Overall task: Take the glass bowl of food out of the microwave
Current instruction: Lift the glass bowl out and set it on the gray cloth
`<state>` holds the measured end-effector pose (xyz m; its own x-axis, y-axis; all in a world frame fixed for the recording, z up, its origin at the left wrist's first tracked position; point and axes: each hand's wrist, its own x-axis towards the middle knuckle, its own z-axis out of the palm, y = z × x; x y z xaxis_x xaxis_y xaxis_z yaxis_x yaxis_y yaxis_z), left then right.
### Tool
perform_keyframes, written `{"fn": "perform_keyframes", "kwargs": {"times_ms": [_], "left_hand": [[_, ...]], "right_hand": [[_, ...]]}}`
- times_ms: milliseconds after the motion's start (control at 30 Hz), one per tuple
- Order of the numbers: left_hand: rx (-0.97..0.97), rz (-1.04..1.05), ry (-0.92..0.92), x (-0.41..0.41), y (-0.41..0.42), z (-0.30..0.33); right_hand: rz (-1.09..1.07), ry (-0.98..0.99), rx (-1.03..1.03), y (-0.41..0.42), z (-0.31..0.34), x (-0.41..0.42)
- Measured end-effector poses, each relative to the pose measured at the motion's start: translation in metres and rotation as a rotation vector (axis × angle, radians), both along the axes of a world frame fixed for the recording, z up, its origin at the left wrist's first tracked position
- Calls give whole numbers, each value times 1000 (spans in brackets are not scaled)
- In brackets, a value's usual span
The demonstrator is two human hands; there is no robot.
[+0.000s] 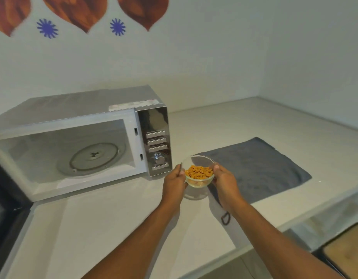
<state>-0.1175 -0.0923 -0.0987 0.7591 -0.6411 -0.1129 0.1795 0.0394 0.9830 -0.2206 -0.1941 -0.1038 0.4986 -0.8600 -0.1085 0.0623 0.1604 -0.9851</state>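
Both hands are cupping a small glass bowl from opposite sides, the left hand on its left wall and the right hand on its right, thumbs lying over the rim. Orange pasta pieces are sitting inside. The bowl is hanging above the white countertop, outside the microwave, just in front of its control panel and beside a grey towel. The microwave cavity is standing open, its glass turntable bare.
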Motion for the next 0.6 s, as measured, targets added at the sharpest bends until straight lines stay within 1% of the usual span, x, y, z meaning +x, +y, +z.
{"fn": "perform_keyframes", "kwargs": {"times_ms": [167,233,400,600], "left_hand": [[79,-146,-126,-13,-54,3],[134,-171,-165,-16,-74,4],[166,-227,-190,-20,-108,1],[218,-244,-197,-18,-126,-12]], "right_hand": [[-113,40,-4,-48,1,-18],[-151,60,-11,-63,2,-23],[-208,107,16,-94,-1,-28],[-210,126,50,-111,-10,-26]]}}
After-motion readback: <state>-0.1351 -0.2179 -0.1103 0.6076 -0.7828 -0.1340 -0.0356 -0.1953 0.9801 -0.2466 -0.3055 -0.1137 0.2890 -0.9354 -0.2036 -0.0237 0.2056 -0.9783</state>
